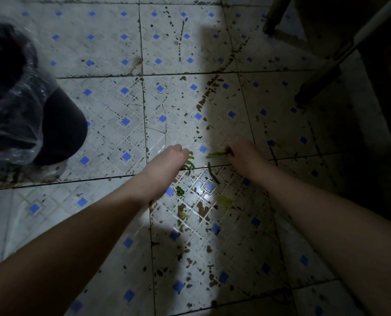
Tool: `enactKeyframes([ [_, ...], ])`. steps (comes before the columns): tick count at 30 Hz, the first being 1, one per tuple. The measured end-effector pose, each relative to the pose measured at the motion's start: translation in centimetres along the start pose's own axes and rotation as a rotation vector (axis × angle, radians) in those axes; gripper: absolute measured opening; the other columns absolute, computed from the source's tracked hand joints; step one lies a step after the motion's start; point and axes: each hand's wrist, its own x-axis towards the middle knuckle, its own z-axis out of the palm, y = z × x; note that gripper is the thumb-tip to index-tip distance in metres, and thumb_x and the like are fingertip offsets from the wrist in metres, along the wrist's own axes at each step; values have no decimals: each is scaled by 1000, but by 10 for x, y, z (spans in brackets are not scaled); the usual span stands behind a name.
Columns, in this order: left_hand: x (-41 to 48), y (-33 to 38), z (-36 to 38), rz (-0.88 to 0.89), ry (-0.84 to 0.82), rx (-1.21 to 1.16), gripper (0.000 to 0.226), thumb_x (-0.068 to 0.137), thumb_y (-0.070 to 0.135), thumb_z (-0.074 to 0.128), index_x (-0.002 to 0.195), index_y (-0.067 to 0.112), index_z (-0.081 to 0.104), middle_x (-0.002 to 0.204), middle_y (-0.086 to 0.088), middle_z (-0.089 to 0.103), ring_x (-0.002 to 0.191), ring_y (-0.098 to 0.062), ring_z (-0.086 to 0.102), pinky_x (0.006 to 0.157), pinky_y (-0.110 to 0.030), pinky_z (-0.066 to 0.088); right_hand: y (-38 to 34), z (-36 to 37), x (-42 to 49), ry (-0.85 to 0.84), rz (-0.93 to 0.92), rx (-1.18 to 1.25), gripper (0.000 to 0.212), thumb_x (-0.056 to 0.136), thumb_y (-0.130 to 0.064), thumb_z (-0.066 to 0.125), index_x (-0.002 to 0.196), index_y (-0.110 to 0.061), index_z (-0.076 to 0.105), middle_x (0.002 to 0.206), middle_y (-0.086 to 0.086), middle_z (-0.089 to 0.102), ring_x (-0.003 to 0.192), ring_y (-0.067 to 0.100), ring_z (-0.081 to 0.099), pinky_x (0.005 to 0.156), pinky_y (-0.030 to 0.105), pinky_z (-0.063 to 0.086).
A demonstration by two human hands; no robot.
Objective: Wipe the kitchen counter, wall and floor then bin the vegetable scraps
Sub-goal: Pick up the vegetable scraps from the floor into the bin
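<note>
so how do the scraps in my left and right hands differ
The left hand grips curled dark green scraps; the right hand pinches a straighter, paler green stem. The curled scraps are short; the stem is longer. Both are thin green trimmings, held low near the tiled floor.

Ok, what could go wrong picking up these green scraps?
The small dark leafy bit and pale yellow-green piece lie nearer the person than the left hand and right hand and may be missed. The black bin with clear plastic liner stands off left; curled green strips in the left hand could drop en route.
</note>
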Motion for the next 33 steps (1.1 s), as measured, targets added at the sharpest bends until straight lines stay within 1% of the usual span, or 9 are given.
enactKeyframes([
  [4, -8, -2, -14, -14, 18, 35, 25, 84, -12, 56, 102, 5, 52, 100, -10, 52, 81, -19, 46, 68, -30, 44, -14, -13, -8, 41, -25, -50, 18, 93, -10, 47, 97, -3, 63, 96, 17, 62, 85, 31, 60, 78, 42, 53],
  [7, -16, -4, -29, -22, 36, 66, 24, 84, -13, 51, 102, 4, 51, 101, -12, 51, 81, -21, 46, 66, -30, 40, -24, -23, -16, 114, -68, -19, 9, 90, -7, 50, 88, -6, 59, 89, 14, 59, 79, 29, 58, 73, 45, 53],
  [10, -25, -5, -47, -38, 56, 88, 29, 82, -17, 48, 104, 3, 50, 104, -14, 50, 85, -24, 49, 70, -34, 43, -36, -34, -22, 173, -116, -24, 5, 87, -6, 54, 82, -8, 54, 85, 8, 56, 76, 25, 57, 65, 38, 52],
  [13, -36, -9, -64, -56, 94, 105, 29, 80, -18, 48, 101, 3, 51, 103, -15, 51, 87, -27, 50, 70, -35, 43, -54, -46, -24, 206, -167, -100, 11, 84, -5, 58, 79, -9, 49, 94, 10, 52, 78, 23, 52, 62, 30, 37],
  [15, -45, -15, -75, -61, 129, 118, 31, 78, -18, 49, 100, 4, 51, 103, -14, 51, 87, -26, 50, 67, -32, 40, -67, -55, -26, 233, -178, -132, 9, 85, -1, 56, 85, -9, 54, 99, 11, 54, 77, 20, 47, 63, 29, 34],
  [19, -65, -29, -99, -83, 200, 153, 37, 73, -22, 50, 98, 6, 49, 101, -13, 50, 85, -26, 51, 65, -34, 41, -92, -72, -37, 280, -222, -149, 11, 88, -1, 52, 96, -4, 60, 101, 13, 55, 81, 23, 51, 63, 30, 35],
  [25, -98, -52, -144, -203, 359, 167, 30, 78, -21, 45, 96, 2, 51, 99, -18, 51, 86, -32, 50, 62, -35, 31, -135, -91, -43, 305, -343, -94, 13, 88, -2, 53, 98, -2, 62, 102, 14, 56, 88, 31, 56, 73, 40, 50],
  [30, -130, -76, -185, -329, 442, 176, 25, 79, -13, 52, 100, -1, 50, 109, -20, 50, 102, -35, 49, 77, -42, 42, -183, -95, -39, 368, -433, -9, 14, 88, -2, 54, 98, -2, 64, 100, 14, 58, 87, 29, 55, 74, 39, 48],
  [33, -148, -95, -201, -381, 483, 203, 19, 83, -8, 51, 99, 1, 48, 107, -20, 48, 101, -37, 47, 74, -42, 40, -207, -91, -39, 378, -491, 13, 14, 87, -3, 55, 98, -3, 64, 99, 12, 59, 89, 27, 54, 77, 38, 48],
])
